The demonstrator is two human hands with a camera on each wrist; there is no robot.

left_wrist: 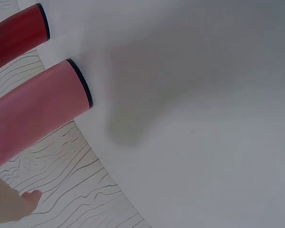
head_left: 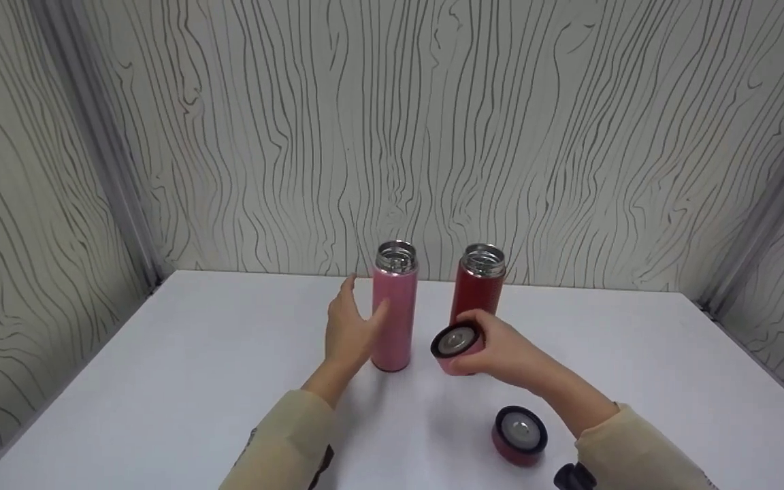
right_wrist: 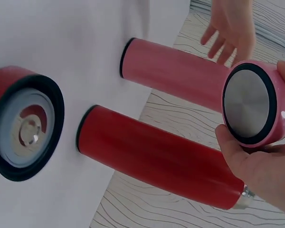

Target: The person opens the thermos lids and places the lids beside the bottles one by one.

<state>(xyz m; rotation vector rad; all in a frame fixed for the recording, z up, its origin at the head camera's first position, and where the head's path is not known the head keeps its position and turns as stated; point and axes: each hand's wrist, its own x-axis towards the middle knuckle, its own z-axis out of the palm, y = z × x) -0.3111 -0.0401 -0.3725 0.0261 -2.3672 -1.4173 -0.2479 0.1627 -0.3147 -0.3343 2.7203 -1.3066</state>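
An uncapped pink bottle (head_left: 394,320) stands upright on the table, its steel neck showing. Beside it my left hand (head_left: 351,333) has its fingers spread, with the thumb in front of the bottle's side; whether it touches is unclear. My right hand (head_left: 504,350) grips a pink lid (head_left: 445,361) by its rim, held up in front of an uncapped red bottle (head_left: 477,292). In the right wrist view, the lid's (right_wrist: 247,104) round metal face shows. On the table nearer me lies a red lid (head_left: 520,442), its inner side up.
The white table (head_left: 194,381) ends at a back wall (head_left: 297,136) with a wood-grain pattern. Side panels (head_left: 18,238) rise to the left and right. The red bottle stands right of the pink one, a small gap between them.
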